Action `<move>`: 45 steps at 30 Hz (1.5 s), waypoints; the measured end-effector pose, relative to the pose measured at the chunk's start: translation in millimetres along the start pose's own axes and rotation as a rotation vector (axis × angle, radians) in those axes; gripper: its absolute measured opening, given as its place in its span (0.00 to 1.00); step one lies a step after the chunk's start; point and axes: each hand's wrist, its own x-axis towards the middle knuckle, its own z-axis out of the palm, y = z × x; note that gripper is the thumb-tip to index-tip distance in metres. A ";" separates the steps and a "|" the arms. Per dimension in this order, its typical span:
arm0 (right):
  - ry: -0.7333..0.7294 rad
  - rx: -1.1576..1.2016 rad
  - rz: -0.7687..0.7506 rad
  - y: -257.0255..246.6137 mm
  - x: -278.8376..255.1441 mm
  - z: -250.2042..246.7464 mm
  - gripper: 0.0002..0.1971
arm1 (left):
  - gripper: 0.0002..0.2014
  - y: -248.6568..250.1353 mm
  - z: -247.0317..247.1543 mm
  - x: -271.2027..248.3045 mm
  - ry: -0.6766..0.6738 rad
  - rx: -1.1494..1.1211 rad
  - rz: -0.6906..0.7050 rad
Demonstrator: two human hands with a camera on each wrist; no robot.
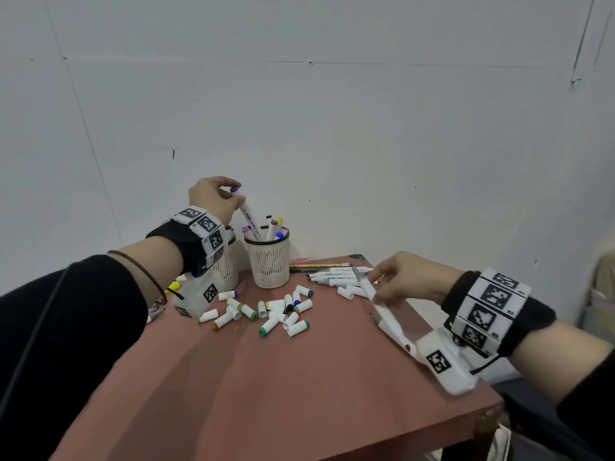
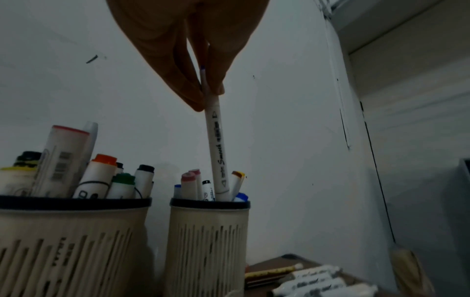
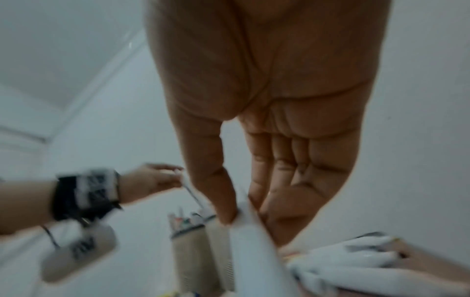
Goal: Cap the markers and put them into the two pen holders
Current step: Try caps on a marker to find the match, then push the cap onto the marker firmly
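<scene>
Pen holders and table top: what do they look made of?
Pen holders: likely moulded plastic, matte cream, walls cut in even slots, dark rim. Table top: smooth reddish-brown, faint sheen, no visible grain; perhaps laminate or painted board.

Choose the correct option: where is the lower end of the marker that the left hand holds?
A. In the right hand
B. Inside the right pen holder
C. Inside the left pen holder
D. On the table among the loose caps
B: the left hand pinches the marker at its top, and its lower end stands inside the right pen holder, among other markers.

A plain room: bare white wall [image 1: 366,111], small reddish-brown table [image 1: 266,394].
</scene>
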 end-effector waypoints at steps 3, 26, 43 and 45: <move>0.031 0.284 -0.065 -13.0 -10.5 14.5 0.11 | 0.12 -2.1 8.8 2.2 -0.043 0.085 0.073; -0.029 1.598 0.068 -28.0 -42.8 119.0 0.02 | 0.16 -35.6 12.1 -50.6 -0.528 0.414 0.167; 0.091 1.817 0.093 -13.5 -33.3 150.4 0.03 | 0.20 -84.7 -22.9 -87.1 -0.947 0.808 0.021; 0.101 1.814 0.089 -11.8 -31.8 151.0 0.03 | 0.20 -81.1 -21.8 -88.3 -0.949 0.799 0.036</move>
